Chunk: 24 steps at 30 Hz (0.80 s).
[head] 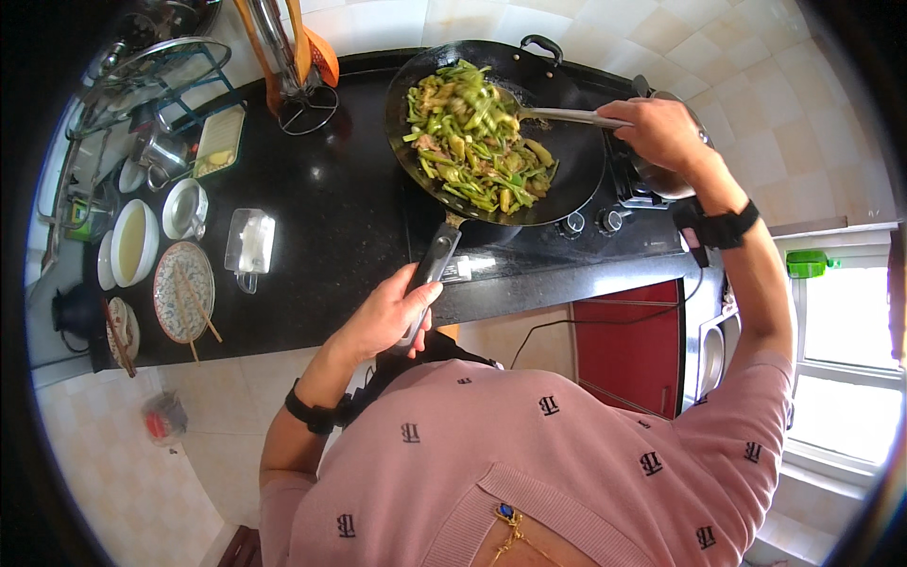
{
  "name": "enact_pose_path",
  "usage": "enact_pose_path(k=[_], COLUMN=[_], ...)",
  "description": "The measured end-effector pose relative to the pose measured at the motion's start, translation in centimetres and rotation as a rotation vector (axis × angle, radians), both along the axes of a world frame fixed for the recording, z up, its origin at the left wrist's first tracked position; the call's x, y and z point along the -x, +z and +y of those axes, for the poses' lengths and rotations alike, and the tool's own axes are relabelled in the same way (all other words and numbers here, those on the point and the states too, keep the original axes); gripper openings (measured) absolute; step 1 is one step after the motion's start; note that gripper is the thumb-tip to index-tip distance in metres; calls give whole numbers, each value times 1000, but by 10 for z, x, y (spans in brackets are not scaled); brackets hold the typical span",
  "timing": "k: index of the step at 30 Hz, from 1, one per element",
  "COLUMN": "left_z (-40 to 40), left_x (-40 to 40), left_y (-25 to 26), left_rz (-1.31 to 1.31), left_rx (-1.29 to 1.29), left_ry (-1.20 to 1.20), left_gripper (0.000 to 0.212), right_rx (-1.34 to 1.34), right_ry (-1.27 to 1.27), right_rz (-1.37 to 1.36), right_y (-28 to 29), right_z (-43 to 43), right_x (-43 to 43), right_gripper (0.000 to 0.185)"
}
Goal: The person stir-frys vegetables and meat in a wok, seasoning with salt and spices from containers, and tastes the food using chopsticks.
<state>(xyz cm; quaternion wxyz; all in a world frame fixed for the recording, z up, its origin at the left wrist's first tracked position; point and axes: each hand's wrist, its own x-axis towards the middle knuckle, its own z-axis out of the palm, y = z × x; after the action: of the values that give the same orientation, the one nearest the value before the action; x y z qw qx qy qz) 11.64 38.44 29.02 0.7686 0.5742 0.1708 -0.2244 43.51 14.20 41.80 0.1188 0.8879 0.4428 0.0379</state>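
My left hand (pixel 393 308) is closed around the long black and grey handle (pixel 441 249) of a wok. The dark wok (pixel 577 166) sits over the cooktop, tilted toward its left side. In my right hand (pixel 655 131) is the metal handle of a cooking spatula (pixel 567 115), whose head is partly hidden in the food. Chopped green vegetables with bits of what looks like meat (pixel 475 142) fill the left part of the wok. Some pieces near the spatula are blurred by motion. A small black loop handle (pixel 544 47) stands on the wok's far rim.
Behind the wok's right side stands a metal pot (pixel 662 177), partly hidden by my right arm. Control knobs (pixel 609 221) line the cooktop's front. To the left are a patterned plate (pixel 183 290) with chopsticks, a white bowl (pixel 134 241), a clear container (pixel 251 241) and a utensil holder (pixel 310 110).
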Motion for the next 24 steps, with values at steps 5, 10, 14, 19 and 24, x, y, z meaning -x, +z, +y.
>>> enact_pose_path(k=[5,10,14,19,24], left_z=[2,0,1,3,2], left_x=[1,-2,-1,-1,-1], left_y=[-4,2,-2,-5,-1], left_rz=[3,5,-5,13,0], left_rx=[13,0,2,10,1], left_ry=[-10,-23,-42,-22,-21], left_gripper=[38,39,40,41,39], right_rx=[172,128,12,52,420], right_ry=[-14,-30,143,62,-159], right_rz=[-239,-249,-125,-163,-81], right_y=[44,6,-6,53,83], right_z=[7,27,40,9,13], right_x=[-9,-41,-26,2,10], right_gripper=[33,35,31,25,20])
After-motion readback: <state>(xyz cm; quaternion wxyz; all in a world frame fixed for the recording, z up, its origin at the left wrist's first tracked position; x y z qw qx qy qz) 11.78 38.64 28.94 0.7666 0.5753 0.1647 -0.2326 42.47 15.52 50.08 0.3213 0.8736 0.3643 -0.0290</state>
